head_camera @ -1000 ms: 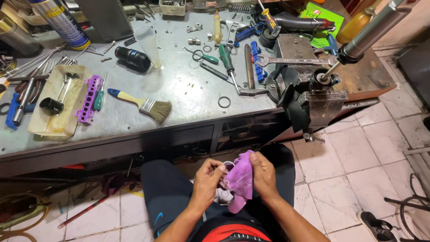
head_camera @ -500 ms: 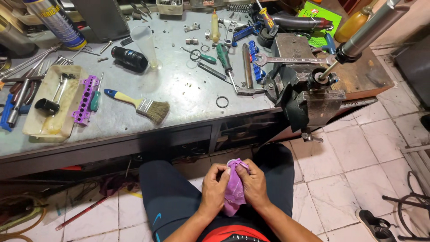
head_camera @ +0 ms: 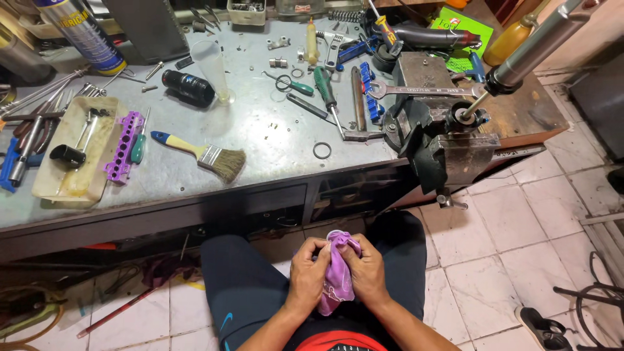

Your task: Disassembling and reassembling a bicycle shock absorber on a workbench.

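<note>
Left hand (head_camera: pixel 309 273) and right hand (head_camera: pixel 368 272) fingers clench a purple cloth (head_camera: pixel 338 276); blue-and-yellow labelled spray can (head_camera: pixel 81 32) stands on workbench (head_camera: pixel 273 143).

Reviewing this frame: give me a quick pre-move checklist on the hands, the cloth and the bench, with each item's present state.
1. Both hands on the purple cloth: ok, left hand and right hand close around it.
2. Anything wrapped inside the cloth: cannot tell, it is bunched and hidden.
3. Hands away from the vise: ok, they sit low over the lap.
4. Paintbrush lying flat on the workbench: ok.
5. Small ring resting on the workbench: ok, though near the front edge.
</note>
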